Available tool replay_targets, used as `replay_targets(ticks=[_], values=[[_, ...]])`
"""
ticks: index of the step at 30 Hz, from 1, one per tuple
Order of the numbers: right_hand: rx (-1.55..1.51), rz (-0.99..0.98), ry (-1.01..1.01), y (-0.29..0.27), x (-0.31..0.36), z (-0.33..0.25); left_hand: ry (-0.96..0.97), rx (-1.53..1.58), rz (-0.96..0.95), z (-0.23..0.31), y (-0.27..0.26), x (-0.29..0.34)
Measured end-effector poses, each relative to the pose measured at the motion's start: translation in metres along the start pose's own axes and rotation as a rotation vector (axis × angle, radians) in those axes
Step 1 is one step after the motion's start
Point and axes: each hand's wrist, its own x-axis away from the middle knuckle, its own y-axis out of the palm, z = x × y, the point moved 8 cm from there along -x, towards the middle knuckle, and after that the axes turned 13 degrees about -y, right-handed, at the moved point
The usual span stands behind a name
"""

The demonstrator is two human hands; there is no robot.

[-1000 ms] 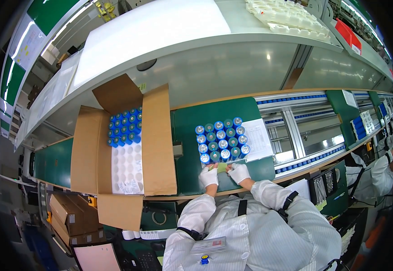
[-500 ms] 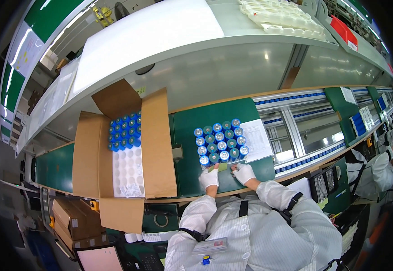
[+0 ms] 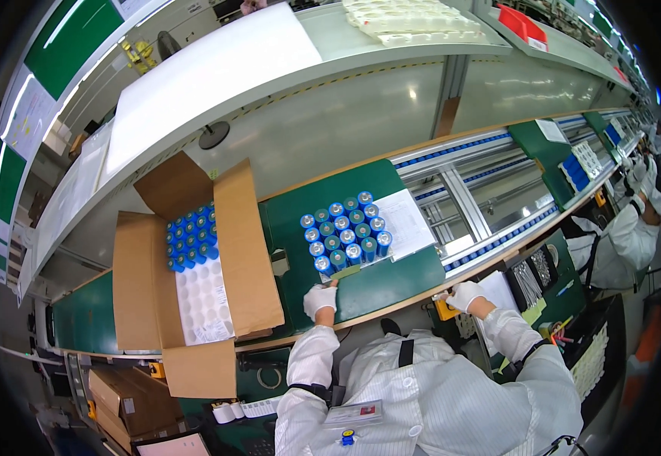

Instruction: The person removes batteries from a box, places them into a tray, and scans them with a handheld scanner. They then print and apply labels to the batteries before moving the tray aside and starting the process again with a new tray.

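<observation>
Several blue cylindrical cells (image 3: 346, 232) stand upright in a block on the green work surface (image 3: 391, 292), some with silver tops and some with green ones. My left hand (image 3: 320, 301), in a white glove, is closed at the block's near left corner. A yellow-green strip (image 3: 347, 272) runs from its fingertips along the near side of the cells. Off to the right, my gloved right hand (image 3: 466, 295) is at the table's front edge, fingers drawn together against a yellow box (image 3: 446, 308). Whatever lies between those fingers is hidden.
An open carton (image 3: 245, 251) at left holds more blue cells and a white tray (image 3: 203, 300) with round pockets. A printed sheet (image 3: 403, 220) lies beside the block. Roller conveyor rails (image 3: 460, 205) extend right, toward a co-worker in white (image 3: 615, 258). A shelf (image 3: 216, 68) runs behind.
My right hand has left the near side of the cells and moved right to the yellow box. My left hand stays by the strip. The whole view has shifted and tilted.
</observation>
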Motion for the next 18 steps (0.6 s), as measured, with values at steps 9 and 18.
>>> replay_targets(ticks=[9, 18], values=[[-0.734, -0.131, 0.245, 0.067, 0.013, 0.045, 0.776, 0.35, 0.002, -0.017, -0.086, 0.123], [-0.45, -0.162, 0.26, 0.038, 0.022, 0.009, 0.595, 0.216, 0.375, -0.121, -0.325, 0.109]])
